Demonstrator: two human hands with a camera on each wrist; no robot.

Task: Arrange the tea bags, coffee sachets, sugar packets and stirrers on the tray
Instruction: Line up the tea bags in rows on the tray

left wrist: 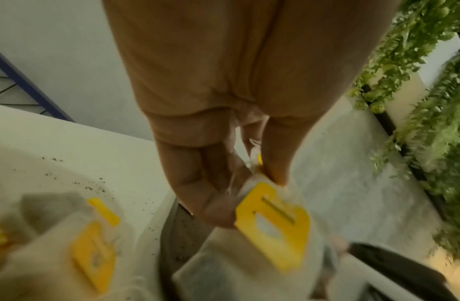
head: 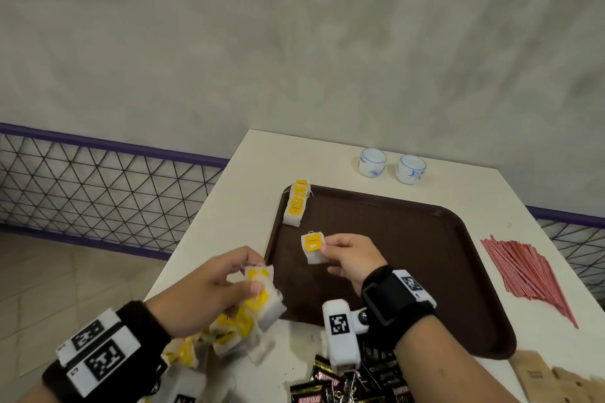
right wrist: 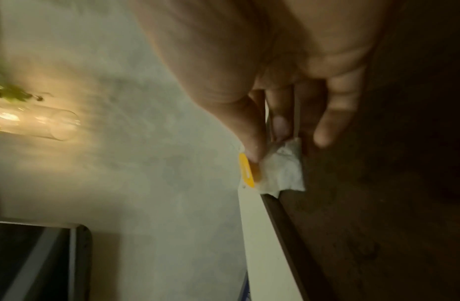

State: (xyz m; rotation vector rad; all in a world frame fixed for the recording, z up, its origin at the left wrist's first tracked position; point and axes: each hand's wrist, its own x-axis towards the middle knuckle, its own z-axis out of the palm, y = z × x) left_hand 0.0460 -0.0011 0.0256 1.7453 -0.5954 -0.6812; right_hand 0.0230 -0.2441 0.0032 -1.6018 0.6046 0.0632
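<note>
From the head view, the right hand (head: pixel 352 257) pinches one tea bag (head: pixel 313 247) by its edge, above the tray (head: pixel 409 239), just ahead of the fingertips. Beyond that hand, at the tray's far left corner, a short row (head: pixel 296 203) of tea bags leans on the rim. The left hand (head: pixel 209 285) grips a bunch of bags (head: pixel 262 294) just off the tray's near left edge, with the loose pile (head: pixel 209 337) under its wrist. Stirrers (head: pixel 527 275) lie well right of the right hand, coffee sachets (head: pixel 330 383) below its wrist, brown packets (head: pixel 553 379) near its forearm; none of these is on the tray yet. Two cups (head: pixel 391 165) stand beyond the tray. Likely trouble: the row already overhangs the rim, so a nudge while adding a bag could tip it onto the table (head: pixel 255 157).

In the left wrist view, thumb and fingers (left wrist: pixel 208 193) clamp a yellow tag (left wrist: pixel 272 224) and its bag. Strings trail between the fingers, so I judge one could snag and drag a second bag out. Dark specks dot the table by the hand, perhaps leaked tea; a harder squeeze may tear a bag.

The right wrist view is blurred. The fingers (right wrist: pixel 252 130) nip only the bag's (right wrist: pixel 280 169) top corner beside its tag. That thin hold may let the bag twist or slip and land crooked.
</note>
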